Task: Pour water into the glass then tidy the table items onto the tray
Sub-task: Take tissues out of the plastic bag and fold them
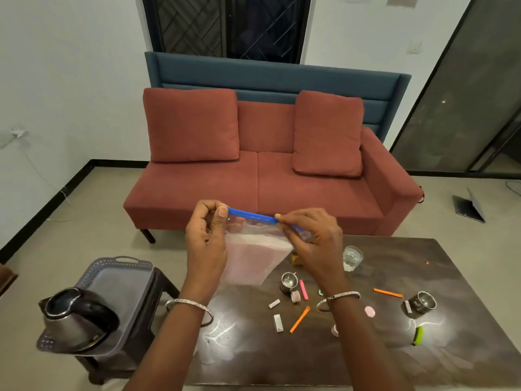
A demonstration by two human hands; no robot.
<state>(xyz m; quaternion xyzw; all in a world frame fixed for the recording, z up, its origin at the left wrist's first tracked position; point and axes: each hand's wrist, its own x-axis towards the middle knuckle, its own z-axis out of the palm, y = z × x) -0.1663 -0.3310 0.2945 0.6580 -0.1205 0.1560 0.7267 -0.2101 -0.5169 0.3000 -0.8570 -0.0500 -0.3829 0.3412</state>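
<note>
I hold a clear plastic bag with a blue clip along its top, raised above the dark table. My left hand pinches the clip's left end; my right hand pinches the clip near its middle. A glass with water stands on the table behind my right hand. A grey tray lies on a stool at the left, with a steel kettle on its near end.
Two small steel cups stand on the table among orange clips, a pink clip, a green clip, tape rolls and small packets. A red sofa is beyond the table.
</note>
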